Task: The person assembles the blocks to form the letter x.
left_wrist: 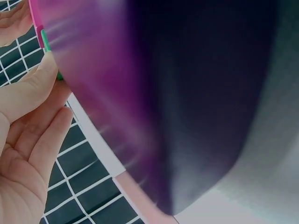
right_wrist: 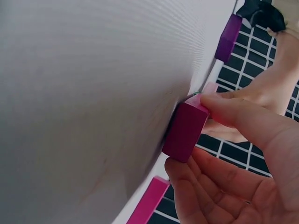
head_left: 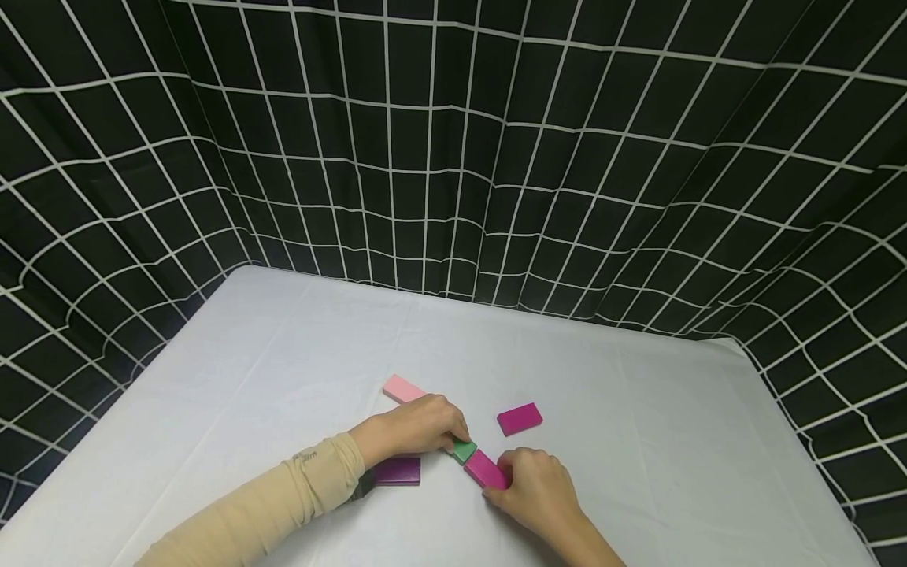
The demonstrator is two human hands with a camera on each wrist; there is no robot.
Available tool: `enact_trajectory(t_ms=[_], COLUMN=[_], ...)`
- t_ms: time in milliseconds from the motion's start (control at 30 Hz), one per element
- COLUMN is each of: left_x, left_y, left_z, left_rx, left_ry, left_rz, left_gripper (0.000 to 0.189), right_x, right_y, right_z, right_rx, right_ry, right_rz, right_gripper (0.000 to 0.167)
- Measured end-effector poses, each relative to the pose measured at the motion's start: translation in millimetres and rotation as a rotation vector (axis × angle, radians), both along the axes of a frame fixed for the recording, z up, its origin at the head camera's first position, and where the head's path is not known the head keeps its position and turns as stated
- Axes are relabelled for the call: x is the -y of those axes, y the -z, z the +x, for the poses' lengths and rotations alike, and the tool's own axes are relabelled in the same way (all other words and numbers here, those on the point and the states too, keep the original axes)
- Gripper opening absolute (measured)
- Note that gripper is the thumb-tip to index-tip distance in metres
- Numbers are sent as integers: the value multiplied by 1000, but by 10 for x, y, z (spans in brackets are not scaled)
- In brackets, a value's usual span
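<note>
On the white table, my left hand (head_left: 420, 428) pinches a green block (head_left: 464, 451), most of it hidden under the fingers. My right hand (head_left: 540, 487) grips a magenta rectangular block (head_left: 485, 469) between thumb and fingers. The two blocks lie end to end in a slanting line, touching or nearly so. In the right wrist view the magenta block (right_wrist: 186, 131) shows its end face, with the thumb on one side and fingertips on the other. A light pink block (head_left: 403, 389) lies just beyond my left hand, partly covered by it.
A second magenta block (head_left: 520, 419) lies behind my right hand. Near my left wrist sits a purple block (head_left: 397, 471), which looms blurred in the left wrist view. Black curtains (head_left: 453, 142) with a white grid surround the table (head_left: 298, 346) at the back and sides.
</note>
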State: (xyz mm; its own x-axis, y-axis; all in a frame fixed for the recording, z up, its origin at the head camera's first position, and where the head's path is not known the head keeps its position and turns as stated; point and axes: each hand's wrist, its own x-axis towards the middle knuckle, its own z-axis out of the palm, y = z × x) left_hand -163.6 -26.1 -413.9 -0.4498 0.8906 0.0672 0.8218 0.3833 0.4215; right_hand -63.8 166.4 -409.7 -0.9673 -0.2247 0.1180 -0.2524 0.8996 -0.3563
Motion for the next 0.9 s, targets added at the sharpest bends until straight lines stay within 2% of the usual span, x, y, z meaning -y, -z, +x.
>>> enact_trajectory(t_ms=[900], left_x=[-2], left_y=[-27], left_z=[23], left_rx=[-8], left_ry=[-6], left_rz=[-17], left_gripper=[23], right_x=[17], right_y=[20], right_z=[-32], right_rx=[17], right_ry=[1], right_rz=[0], right_gripper=[23])
